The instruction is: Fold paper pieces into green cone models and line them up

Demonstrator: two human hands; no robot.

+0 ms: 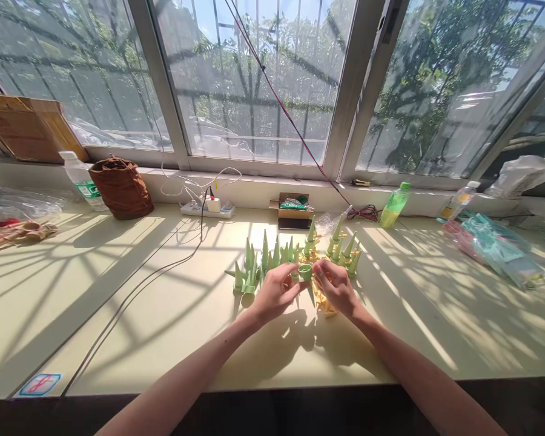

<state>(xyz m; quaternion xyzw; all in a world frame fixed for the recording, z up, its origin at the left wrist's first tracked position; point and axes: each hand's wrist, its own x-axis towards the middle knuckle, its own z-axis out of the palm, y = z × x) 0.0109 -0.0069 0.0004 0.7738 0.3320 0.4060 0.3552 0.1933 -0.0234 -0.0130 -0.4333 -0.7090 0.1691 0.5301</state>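
Note:
Between the fingers of my left hand (277, 290) is a green plastic cone (305, 271), its round hollow end turned up towards me and its tip pointing down. My right hand (336, 284) is closed in a pinch right at the cone's rim; what its fingertips hold, if anything, is hidden. Several similar green cones (238, 278) stand tip up on the table just beyond my left hand, some in clusters. More green cones (338, 233) stand behind my right hand. Small yellow-orange pieces (329, 313) lie in a pile beneath and beside my right hand.
A small open box (295, 211) with green contents stands near the window. A power strip (209, 209) trails cables across the table. A brown drawstring bag (122, 188) and a clear bottle (79, 178) stand left. A green bottle (394, 206) and plastic bags (504, 248) are right.

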